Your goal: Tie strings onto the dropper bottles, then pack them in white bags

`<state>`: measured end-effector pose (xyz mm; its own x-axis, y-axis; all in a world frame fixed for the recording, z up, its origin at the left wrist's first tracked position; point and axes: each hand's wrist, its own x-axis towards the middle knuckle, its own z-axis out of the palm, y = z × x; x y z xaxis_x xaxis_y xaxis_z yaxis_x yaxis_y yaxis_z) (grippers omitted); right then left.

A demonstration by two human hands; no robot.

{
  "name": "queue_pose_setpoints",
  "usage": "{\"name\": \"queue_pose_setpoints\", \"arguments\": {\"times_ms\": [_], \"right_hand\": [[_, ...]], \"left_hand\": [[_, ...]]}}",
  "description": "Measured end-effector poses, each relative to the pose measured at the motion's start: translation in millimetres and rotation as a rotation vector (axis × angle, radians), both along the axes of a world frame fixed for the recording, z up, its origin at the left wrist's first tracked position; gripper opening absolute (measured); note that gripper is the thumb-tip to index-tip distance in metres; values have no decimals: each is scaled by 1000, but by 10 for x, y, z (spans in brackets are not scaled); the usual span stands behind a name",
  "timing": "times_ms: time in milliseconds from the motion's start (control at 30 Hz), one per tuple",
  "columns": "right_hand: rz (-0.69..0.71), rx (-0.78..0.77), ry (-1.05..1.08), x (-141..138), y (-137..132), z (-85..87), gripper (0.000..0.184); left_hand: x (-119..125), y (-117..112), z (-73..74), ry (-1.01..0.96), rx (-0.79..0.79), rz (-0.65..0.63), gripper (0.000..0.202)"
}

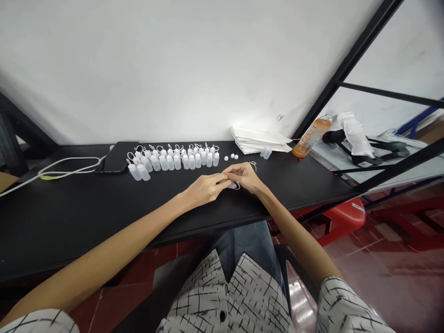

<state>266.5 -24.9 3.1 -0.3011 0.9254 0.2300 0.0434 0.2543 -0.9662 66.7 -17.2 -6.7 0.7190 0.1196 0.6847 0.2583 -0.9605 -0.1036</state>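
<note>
My left hand (208,187) and my right hand (243,175) meet over the black table, fingertips pinched together. Between them is a small squeeze bottle (232,185), mostly hidden by the fingers, with a thin white strap looping out below my right hand. To the left stand rows of small translucent squeeze bottles (169,162), upright, with white nozzle tops and looped straps. Beyond my hands lie several small white caps (226,158). A loose white strap (253,163) is just behind my right hand. Small translucent bottles without tops (266,153) lie farther right.
A black phone (116,159) and a white cable (71,172) lie on the left of the black table (104,203). White paper sheets (258,138) are stacked against the wall. An orange-labelled bottle (312,136) leans by the black frame at right. A red stool (342,217) stands below.
</note>
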Motion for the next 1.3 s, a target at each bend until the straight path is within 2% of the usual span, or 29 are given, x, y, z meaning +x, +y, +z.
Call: {"name": "queue_pose_setpoints", "arguments": {"times_ms": [133, 267, 367, 433, 533, 600, 667, 800, 933, 1067, 1133, 1200, 1300], "right_hand": [[-112, -27, 32, 14, 28, 13, 35], [-107, -96, 29, 31, 26, 7, 41], [-155, -20, -41, 68, 62, -12, 40], [-293, 93, -129, 134, 132, -15, 35], [-592, 234, -377, 276, 290, 17, 22], [-748, 274, -591, 357, 403, 54, 19], [-815, 286, -780, 398, 505, 79, 21], [-767, 263, -1009, 376, 656, 57, 24], [-685, 219, -1106, 334, 711, 7, 23], [-666, 215, -1093, 343, 676, 16, 17], [-672, 217, -994, 356, 635, 49, 15], [-644, 207, -763, 353, 577, 98, 14], [-463, 187, -329, 286, 447, 187, 24]], "left_hand": [[2, 26, -21, -89, -58, 29, 26], [-71, 118, -53, -175, -125, 98, 24], [-114, 179, -69, -201, -257, 194, 23], [-136, 212, -65, -197, -396, 268, 23], [-162, 240, -33, -178, -669, 331, 23], [-168, 240, -5, -176, -854, 312, 26], [-163, 228, 19, -188, -998, 266, 36], [-141, 203, 50, -200, -1178, 160, 47], [-116, 194, 79, -220, -1345, 16, 39], [-99, 173, 116, -305, -1549, -70, 21], [-95, 155, 133, -349, -1626, -109, 14], [-92, 139, 146, -361, -1667, -133, 15], [-89, 134, 147, -368, -1660, -101, 25]]}}
